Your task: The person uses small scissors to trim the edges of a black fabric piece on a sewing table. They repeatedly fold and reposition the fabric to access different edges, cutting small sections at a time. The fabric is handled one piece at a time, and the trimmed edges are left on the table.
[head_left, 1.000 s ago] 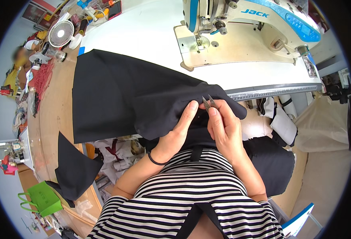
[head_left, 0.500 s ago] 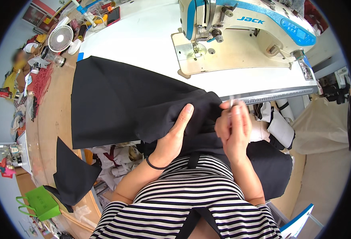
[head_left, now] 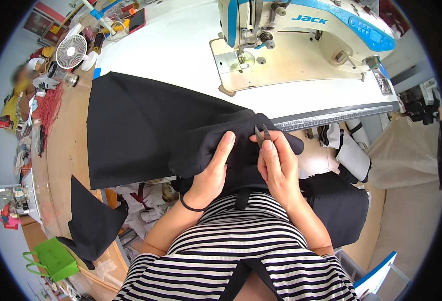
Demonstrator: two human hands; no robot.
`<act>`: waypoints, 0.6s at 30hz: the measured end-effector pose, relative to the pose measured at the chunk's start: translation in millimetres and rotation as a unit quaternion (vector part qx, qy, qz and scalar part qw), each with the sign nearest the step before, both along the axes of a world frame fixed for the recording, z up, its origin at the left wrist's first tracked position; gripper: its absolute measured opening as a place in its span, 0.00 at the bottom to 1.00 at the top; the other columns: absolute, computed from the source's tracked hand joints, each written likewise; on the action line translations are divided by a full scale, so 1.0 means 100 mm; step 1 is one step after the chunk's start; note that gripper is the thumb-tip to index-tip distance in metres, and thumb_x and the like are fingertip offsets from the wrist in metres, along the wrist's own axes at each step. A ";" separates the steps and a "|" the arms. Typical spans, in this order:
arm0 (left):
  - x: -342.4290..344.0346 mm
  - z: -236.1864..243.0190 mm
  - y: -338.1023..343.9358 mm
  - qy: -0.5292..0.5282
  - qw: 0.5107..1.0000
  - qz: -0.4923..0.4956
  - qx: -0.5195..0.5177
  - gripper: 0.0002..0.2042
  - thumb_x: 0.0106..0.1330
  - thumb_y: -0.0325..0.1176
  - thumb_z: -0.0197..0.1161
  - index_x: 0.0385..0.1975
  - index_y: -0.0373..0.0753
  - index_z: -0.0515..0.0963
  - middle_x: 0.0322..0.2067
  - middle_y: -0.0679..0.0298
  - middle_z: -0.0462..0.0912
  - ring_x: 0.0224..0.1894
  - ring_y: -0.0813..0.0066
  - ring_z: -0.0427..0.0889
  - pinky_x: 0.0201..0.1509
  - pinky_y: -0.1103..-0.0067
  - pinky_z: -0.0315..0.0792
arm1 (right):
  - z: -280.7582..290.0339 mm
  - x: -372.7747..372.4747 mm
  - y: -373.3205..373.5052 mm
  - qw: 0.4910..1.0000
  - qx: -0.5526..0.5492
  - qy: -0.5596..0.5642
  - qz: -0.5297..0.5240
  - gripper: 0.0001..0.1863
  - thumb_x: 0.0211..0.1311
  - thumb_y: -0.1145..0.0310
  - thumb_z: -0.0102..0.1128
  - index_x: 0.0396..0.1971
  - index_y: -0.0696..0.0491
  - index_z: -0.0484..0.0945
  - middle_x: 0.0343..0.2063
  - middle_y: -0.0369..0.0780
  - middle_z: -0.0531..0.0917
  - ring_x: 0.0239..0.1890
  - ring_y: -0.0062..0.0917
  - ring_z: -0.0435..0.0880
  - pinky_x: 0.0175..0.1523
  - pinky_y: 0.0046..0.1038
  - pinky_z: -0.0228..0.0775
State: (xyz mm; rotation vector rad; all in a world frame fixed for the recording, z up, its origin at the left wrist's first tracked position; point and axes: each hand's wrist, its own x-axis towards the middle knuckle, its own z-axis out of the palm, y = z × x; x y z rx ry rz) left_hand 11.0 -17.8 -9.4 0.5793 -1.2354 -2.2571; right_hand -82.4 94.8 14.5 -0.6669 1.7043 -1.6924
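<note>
A large piece of black fabric stretches over the white sewing table's front edge and down to my lap. My left hand grips its bunched part, thumb on top and fingers hidden under the cloth. In my right hand is a small pair of thread snips, held between thumb and fingers with the two pointed blades apart and aimed away from me. The snips are over the fabric, close to its right-hand fold; whether the blades touch it I cannot tell.
A white and blue sewing machine stands on the white table. Along the table's front edge runs a ruler strip. At left are a small fan, a black fabric scrap and a green bag. Folded black cloth lies at right.
My right hand has moved left and slightly inward over the fabric, and the snips, blurred before, now show clearly. The left hand keeps its hold, and the whole view has shifted slightly.
</note>
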 end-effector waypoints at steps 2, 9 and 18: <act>0.00 0.00 -0.01 -0.006 1.000 0.003 -0.018 0.12 0.67 0.30 0.51 0.48 0.34 0.72 0.48 0.63 0.74 0.51 0.79 0.72 0.56 0.82 0.66 | 0.01 -0.01 -0.01 1.000 0.006 0.008 0.001 0.12 0.69 0.66 0.40 0.40 0.58 0.71 0.11 0.27 0.62 0.14 0.08 0.58 0.21 0.14 0.52; 0.02 -0.07 -0.03 -0.025 0.997 0.000 -0.076 0.12 0.67 0.29 0.50 0.47 0.33 0.72 0.48 0.63 0.74 0.50 0.79 0.72 0.56 0.82 0.66 | 0.03 -0.02 -0.01 0.999 0.019 0.031 0.006 0.12 0.69 0.66 0.40 0.39 0.58 0.71 0.11 0.28 0.62 0.14 0.08 0.58 0.21 0.14 0.52; 0.02 -0.04 -0.03 0.000 1.000 -0.016 -0.004 0.12 0.67 0.29 0.50 0.47 0.33 0.72 0.47 0.63 0.75 0.49 0.78 0.73 0.55 0.82 0.67 | -0.09 -0.01 -0.04 0.999 -0.042 0.006 -0.001 0.15 0.71 0.62 0.36 0.37 0.57 0.70 0.08 0.28 0.62 0.10 0.09 0.55 0.17 0.13 0.45</act>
